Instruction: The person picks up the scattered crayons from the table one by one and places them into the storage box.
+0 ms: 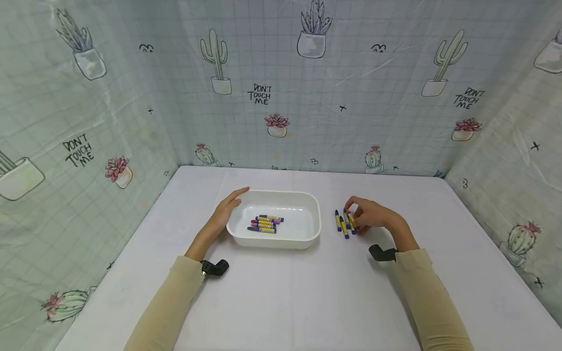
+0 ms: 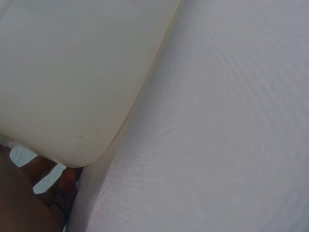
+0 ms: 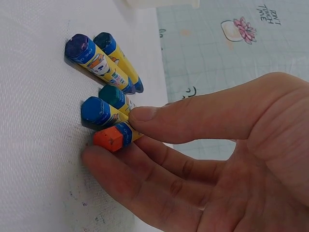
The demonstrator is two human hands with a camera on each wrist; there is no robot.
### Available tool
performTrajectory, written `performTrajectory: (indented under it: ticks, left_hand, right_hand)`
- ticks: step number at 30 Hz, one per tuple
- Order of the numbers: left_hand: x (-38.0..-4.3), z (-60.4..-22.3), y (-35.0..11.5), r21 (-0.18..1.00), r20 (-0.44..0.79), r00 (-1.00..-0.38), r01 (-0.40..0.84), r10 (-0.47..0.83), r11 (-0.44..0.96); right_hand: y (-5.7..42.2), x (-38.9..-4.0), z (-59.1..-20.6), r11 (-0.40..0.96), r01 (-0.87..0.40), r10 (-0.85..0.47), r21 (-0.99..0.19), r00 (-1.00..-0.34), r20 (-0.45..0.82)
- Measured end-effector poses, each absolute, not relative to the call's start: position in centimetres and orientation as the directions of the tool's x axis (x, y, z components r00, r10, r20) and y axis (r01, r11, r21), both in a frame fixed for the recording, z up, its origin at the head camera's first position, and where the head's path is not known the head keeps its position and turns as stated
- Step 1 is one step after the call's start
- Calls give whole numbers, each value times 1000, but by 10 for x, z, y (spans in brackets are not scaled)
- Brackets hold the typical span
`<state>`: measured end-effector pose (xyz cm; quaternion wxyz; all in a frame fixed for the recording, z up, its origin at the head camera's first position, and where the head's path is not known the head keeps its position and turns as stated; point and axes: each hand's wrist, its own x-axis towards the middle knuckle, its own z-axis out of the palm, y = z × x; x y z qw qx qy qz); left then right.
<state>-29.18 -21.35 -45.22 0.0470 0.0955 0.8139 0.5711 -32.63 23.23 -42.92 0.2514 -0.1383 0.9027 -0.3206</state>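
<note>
A white tray point(image 1: 276, 242) holds several crayons point(image 1: 265, 224) with yellow and blue wrappers. My left hand point(image 1: 221, 214) holds the tray's left end near the back corner, thumb over the rim and fingers outside. In the left wrist view, bent fingers point(image 2: 65, 193) touch the tray's outer wall. Right of the tray, my right hand point(image 1: 372, 214) pinches an orange crayon point(image 3: 110, 138) between thumb and fingers. A blue crayon point(image 3: 96, 111) and a green crayon point(image 3: 112, 95) lie close beside it. Slightly apart lie a purple crayon point(image 3: 96, 60) and a dark green crayon point(image 3: 107, 42).
A white cloth point(image 1: 290, 292) covers the table. Behind it and at both sides hangs a pale curtain point(image 1: 281, 68) printed with cacti. Black wrist cameras point(image 1: 215, 267) sit on both wrists.
</note>
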Motion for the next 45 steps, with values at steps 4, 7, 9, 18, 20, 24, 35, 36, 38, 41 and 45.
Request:
performTrajectory:
  ticks: [4, 7, 9, 18, 20, 24, 35, 36, 38, 41, 45]
  left_hand:
    - [-303, -468, -218, 945, 39, -978, 102, 204, 312]
    - [-309, -479, -221, 947, 47, -979, 108, 200, 304]
    - [-311, -483, -222, 946, 55, -979, 115, 198, 302]
    - [-310, -483, -223, 942, 83, -978, 140, 193, 305]
    - [-310, -483, -223, 942, 82, -978, 139, 192, 306]
    - [-310, -482, -223, 940, 81, -979, 137, 186, 313]
    - [-311, -482, -222, 938, 96, -977, 152, 189, 311]
    - [-311, -481, -222, 938, 96, -977, 153, 191, 311]
    - [-310, -481, -222, 938, 97, -976, 155, 193, 311]
    - [-310, -481, -222, 935, 99, -976, 158, 195, 317]
    - [-310, -483, -222, 935, 101, -976, 160, 195, 316]
  right_hand:
    - [232, -326, -430, 755, -89, -413, -650, -834, -365]
    - [232, -327, -431, 754, -84, -410, -651, -835, -367]
    - [232, -327, -431, 755, -85, -410, -650, -835, -367]
    - [232, -328, -432, 756, -82, -407, -649, -836, -369]
    - [231, -328, -432, 757, -80, -405, -649, -837, -369]
    - [231, -327, -432, 757, -78, -403, -649, -837, -370]
    - [231, -328, -431, 757, -83, -406, -648, -837, -368]
    - [231, -328, -431, 757, -82, -406, -649, -837, -368]
    - [231, -328, -431, 757, -84, -407, -648, -836, -367]
    - [232, -328, -430, 756, -89, -411, -649, -836, -364]
    - [231, -326, -428, 756, -96, -411, -648, -840, -355]
